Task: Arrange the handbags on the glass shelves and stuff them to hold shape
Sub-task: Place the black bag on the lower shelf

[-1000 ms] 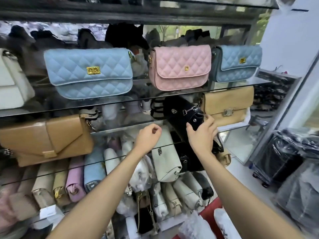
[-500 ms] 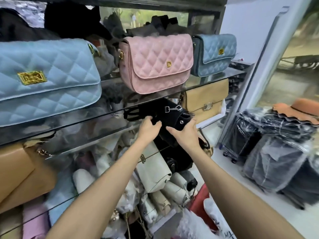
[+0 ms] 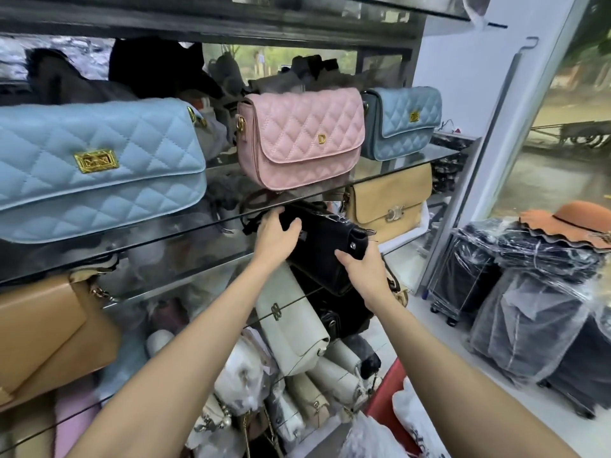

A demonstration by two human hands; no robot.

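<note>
Compared with half a second ago, I see my left hand [image 3: 276, 234] has slid up onto the left end of the black handbag [image 3: 325, 241], and the view has swung left, bringing more of the big light blue quilted bag [image 3: 99, 166] into the left of the frame. My right hand [image 3: 362, 271] has stayed at the bag's right end.

Both hands hold the black handbag in the centre of the frame, just under the front edge of the upper glass shelf [image 3: 413, 166]. The left hand's fingers and thumb curl over its upper left end; the right hand grips its lower right corner from below, thumb against the front. The bag's long axis runs from upper left down to lower right, tilted, with its zipper end pointing right toward the tan flap bag [image 3: 386, 198].

On the upper glass shelf stand three quilted bags: the light blue one at left, a pink one [image 3: 301, 137] in the middle with a gold letter D, and a smaller blue one [image 3: 401, 122] at right. On the shelf below, the tan flap bag stands at right and a tan envelope bag [image 3: 49, 328] at the far left. Lower still, white and cream bags [image 3: 291, 328] are packed together on end.

At the right edge, plastic-wrapped stacks [image 3: 529, 292] sit on the floor with an orange brimmed hat [image 3: 572, 223] on top.
</note>
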